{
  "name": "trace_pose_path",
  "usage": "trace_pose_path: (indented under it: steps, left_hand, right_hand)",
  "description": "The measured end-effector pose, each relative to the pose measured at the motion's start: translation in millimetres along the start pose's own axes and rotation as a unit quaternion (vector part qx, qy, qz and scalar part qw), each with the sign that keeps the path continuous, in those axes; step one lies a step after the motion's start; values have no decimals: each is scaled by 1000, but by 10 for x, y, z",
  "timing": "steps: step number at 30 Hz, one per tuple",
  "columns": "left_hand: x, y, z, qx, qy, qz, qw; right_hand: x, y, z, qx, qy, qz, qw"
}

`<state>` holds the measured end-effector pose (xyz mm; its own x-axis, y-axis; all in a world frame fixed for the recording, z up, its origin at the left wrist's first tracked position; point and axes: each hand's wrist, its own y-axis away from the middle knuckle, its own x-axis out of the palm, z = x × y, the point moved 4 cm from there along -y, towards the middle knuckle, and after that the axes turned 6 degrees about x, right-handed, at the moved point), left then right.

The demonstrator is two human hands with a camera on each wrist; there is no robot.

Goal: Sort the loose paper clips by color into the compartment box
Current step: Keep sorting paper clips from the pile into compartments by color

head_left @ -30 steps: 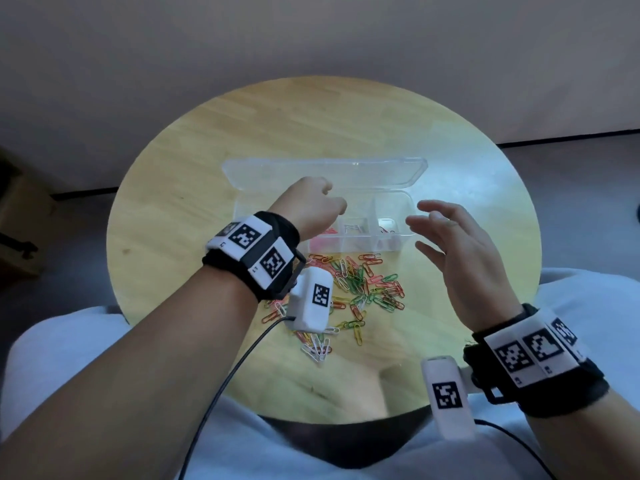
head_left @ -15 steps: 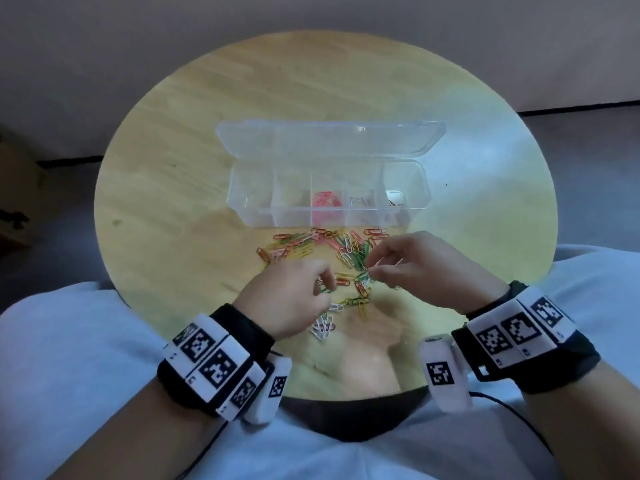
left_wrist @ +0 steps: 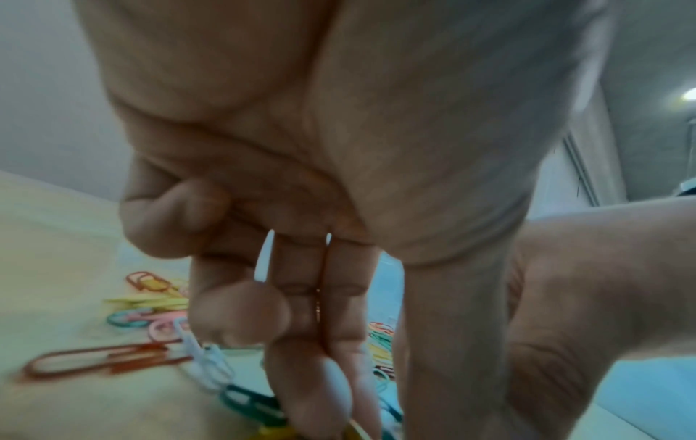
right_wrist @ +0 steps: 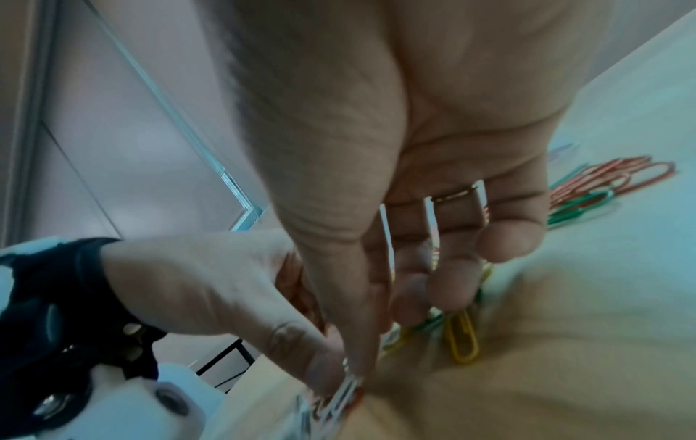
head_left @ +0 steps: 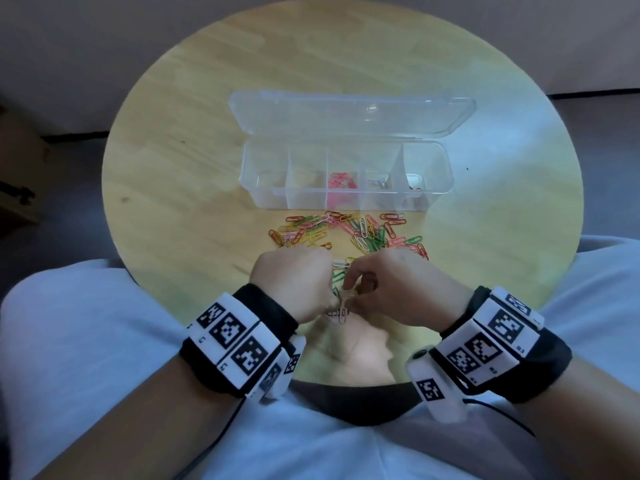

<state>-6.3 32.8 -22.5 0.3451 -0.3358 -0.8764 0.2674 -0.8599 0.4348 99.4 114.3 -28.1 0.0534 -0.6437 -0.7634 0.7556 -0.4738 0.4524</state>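
Observation:
A clear compartment box lies open on the round table, with pink clips, pale clips and red clips in separate compartments. Loose mixed paper clips are spread in front of it. At the pile's near edge my left hand and right hand meet, fingers curled. Between them they pinch a white clip. In the right wrist view my right thumb and forefinger pinch the white clip and the left thumb presses on it. A small linked clip cluster lies under the hands.
The box lid lies flat behind the box. The two left compartments look empty. Under my left hand lie an orange clip, white clips and a green clip. The table edge is just behind my wrists.
My left hand came back from over the box and my right hand came down from the air. Both now meet at the pile's near edge and pinch a white clip.

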Motion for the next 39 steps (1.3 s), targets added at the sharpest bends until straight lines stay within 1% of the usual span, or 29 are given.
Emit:
trace_pose_path:
  steps: [10, 13, 15, 17, 18, 19, 21, 22, 25, 28, 29, 30, 31, 32, 33, 35, 36, 37, 39]
  left_hand:
    - [-19, -44, -74, 14, 38, -24, 999]
    - [-12, -53, -81, 17, 46, -35, 998]
    - [-37, -47, -47, 11, 69, -55, 996]
    - [-97, -33, 23, 6, 115, -82, 990]
    - [-133, -22, 64, 5, 143, -93, 985]
    - [-164, -15, 108, 2, 173, -100, 980]
    - [-205, 0, 182, 3, 226, -103, 969]
    - [-216, 6, 208, 8, 249, -104, 963]
    - [-257, 23, 225, 38, 312, -123, 941]
    - [-301, 53, 176, 59, 326, -153, 931]
    - [-320, 64, 155, 62, 327, -164, 929]
    - [-338, 79, 135, 66, 327, -174, 927]
    - [-348, 86, 121, 71, 324, -180, 926]
    - [-349, 88, 111, 75, 320, -182, 927]
    - [-342, 83, 104, 76, 316, -179, 929]
    - [-312, 55, 123, 66, 302, -167, 936]
    - [-293, 36, 143, 57, 293, -157, 941]
    - [-269, 17, 162, 50, 284, -141, 947]
    - [-232, 1, 178, 47, 271, -100, 956]
  right_hand:
    - [-26, -17, -107, 57, 19, -19, 998]
    - [-43, 0, -113, 57, 25, -21, 998]
    - [-101, 14, -131, 49, -14, -33, 998]
    - [-199, 24, -165, 54, -105, -48, 992]
    - [-244, 37, -191, 62, -181, -44, 981]
    - [-275, 51, -210, 69, -268, -30, 960]
    - [-317, 65, -249, 74, -420, -3, 905]
    - [-338, 61, -272, 76, -465, 0, 882]
    - [-367, 20, -300, 94, -543, 1, 834]
    - [-309, 10, -288, 134, -603, 34, 786]
    - [-289, 7, -274, 143, -611, 44, 778]
    - [-274, 2, -261, 148, -609, 48, 777]
    - [-258, -12, -254, 150, -597, 46, 787]
    - [-253, -24, -240, 146, -566, 35, 811]
    - [-255, -33, -221, 138, -511, 17, 849]
    - [-265, -30, -156, 101, -347, -24, 932]
    - [-259, -21, -104, 74, -263, -34, 961]
    - [-234, -7, -49, 44, -192, -29, 980]
    - [-156, 17, 27, 3, -98, 0, 995]
